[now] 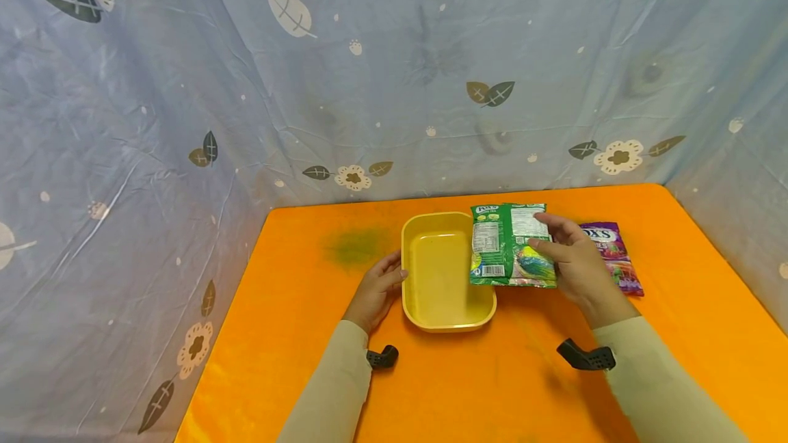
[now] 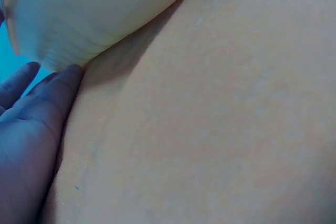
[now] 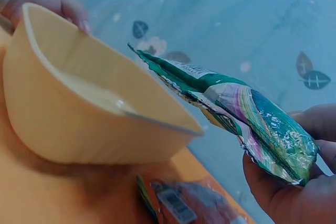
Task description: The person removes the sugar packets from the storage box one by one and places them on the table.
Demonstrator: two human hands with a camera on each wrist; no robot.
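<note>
A yellow plastic tub (image 1: 449,327) stands on the orange table. At its left side is my left hand (image 1: 378,287), thumb over the rim and fingers along the outer wall; the left wrist view shows those fingers (image 2: 50,100) against the tub's underside curve (image 2: 105,19). My right hand (image 1: 575,262) pinches a green Fox's candy packet (image 1: 507,248) by its right edge, thumb on its printed back. The packet is held up, overlapping the tub's right rim in the head view. In the right wrist view it is seen edge-on beside the tub (image 3: 100,135).
A purple Fox's candy packet (image 1: 615,258) lies on the table (image 1: 492,388), partly behind my right hand. Low in the right wrist view, a reddish packet with a barcode (image 3: 194,203) lies near the tub. Patterned blue-grey curtains (image 1: 418,87) enclose the table's back and sides.
</note>
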